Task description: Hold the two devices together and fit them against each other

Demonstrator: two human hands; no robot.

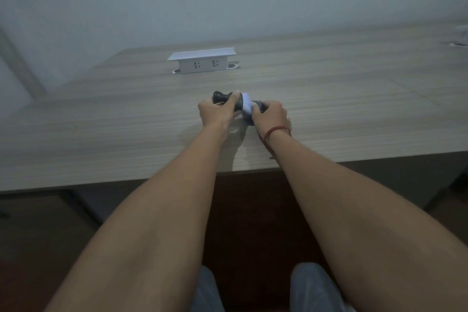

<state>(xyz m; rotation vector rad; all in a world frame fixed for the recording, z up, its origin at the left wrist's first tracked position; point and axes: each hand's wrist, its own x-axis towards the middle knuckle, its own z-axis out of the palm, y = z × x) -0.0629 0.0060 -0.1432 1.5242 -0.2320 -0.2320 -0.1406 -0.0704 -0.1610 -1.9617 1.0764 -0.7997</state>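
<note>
Nearer the person than the socket box (201, 61), the left hand (216, 111) grips a dark object (219, 97). The right hand (271, 114) pinches a white cloth (247, 106) on it; best brace it firmly and wipe gently

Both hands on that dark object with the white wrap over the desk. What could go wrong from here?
1. The left hand and right hand hide most of the dark object, so the grip may be shallower than it looks; it could slip onto the desk.
2. The white wrap sits loosely between the hands and might tear or slide off.
3. Dim light makes detail hard to judge.
</note>
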